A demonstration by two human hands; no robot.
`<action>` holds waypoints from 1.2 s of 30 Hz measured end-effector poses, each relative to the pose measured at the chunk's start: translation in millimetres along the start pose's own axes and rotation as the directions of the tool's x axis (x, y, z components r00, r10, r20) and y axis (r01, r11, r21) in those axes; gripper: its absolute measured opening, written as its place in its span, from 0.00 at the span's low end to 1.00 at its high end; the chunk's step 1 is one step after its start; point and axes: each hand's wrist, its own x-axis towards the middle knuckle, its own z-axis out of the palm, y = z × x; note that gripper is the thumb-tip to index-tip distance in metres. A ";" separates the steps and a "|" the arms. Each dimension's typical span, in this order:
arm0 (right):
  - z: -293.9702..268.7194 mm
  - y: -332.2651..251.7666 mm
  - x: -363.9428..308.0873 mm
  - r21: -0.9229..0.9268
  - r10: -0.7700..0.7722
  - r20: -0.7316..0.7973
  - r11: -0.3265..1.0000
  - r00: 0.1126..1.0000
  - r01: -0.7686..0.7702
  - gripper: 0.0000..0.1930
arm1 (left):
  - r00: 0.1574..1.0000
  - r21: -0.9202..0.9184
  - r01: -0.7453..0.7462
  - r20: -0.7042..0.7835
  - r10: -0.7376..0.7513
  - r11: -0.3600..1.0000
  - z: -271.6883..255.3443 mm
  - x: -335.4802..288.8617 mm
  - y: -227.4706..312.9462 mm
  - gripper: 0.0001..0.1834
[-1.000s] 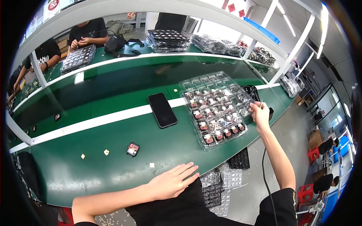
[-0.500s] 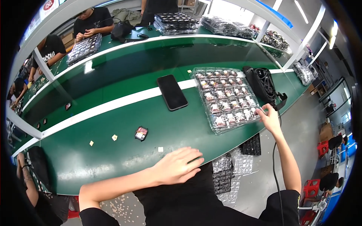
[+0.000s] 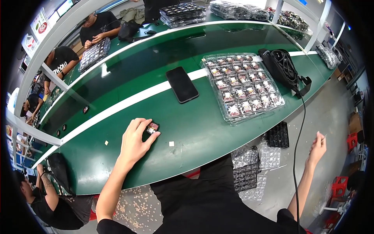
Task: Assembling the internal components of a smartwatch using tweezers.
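My left hand (image 3: 134, 142) rests on the green table with thumb and fingertips closed around a small black square module (image 3: 153, 128). The module has a reddish and white face, partly hidden by the fingers. Beside it lie a white square piece (image 3: 171, 144) and a pale yellowish square (image 3: 106, 143). Off the table's right edge, above the floor, my right hand (image 3: 317, 149) is pinched closed; a thin pale thing seems to stick out at its fingertips, too small to name. A clear plastic tray (image 3: 281, 102) filled with similar modules sits farther back on the table.
A black phone (image 3: 182, 84) lies left of the tray. To its right is a black bag (image 3: 278, 66) with a cable (image 3: 299, 148) hanging down. Empty trays (image 3: 246, 177) and scattered pale bits (image 3: 138, 202) lie on the floor. Co-workers sit across the divider and at left.
My left hand has moved left and away from the table's near edge and taken hold of the module. My right hand has left the tray and swung right, past the table edge.
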 end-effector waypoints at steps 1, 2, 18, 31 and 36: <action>-12.7 30.0 -18.1 0.000 0.072 -0.002 0.997 0.997 -0.072 0.11 | 1.000 -0.004 -0.012 0.001 0.012 1.000 2.1 3.0 4.7 0.28; -18.1 50.4 -44.2 -0.027 0.176 0.015 0.984 0.984 -0.176 0.13 | 1.000 -0.036 0.002 0.028 -0.001 0.999 1.1 6.1 9.3 0.26; 88.5 25.6 -255.8 0.162 0.284 0.584 0.877 0.761 -0.452 0.06 | 0.732 -0.465 -0.564 0.100 0.673 0.683 121.1 275.6 173.7 0.28; 135.8 -67.0 -170.2 0.352 -0.266 0.424 0.929 0.866 0.114 0.05 | 0.924 -0.274 -0.298 0.158 0.349 0.914 109.4 185.6 130.8 0.42; 211.1 -142.2 -100.5 0.147 -0.494 0.517 0.856 0.699 0.496 0.22 | 0.965 -0.286 -0.187 0.127 0.231 0.940 117.2 152.0 129.2 0.40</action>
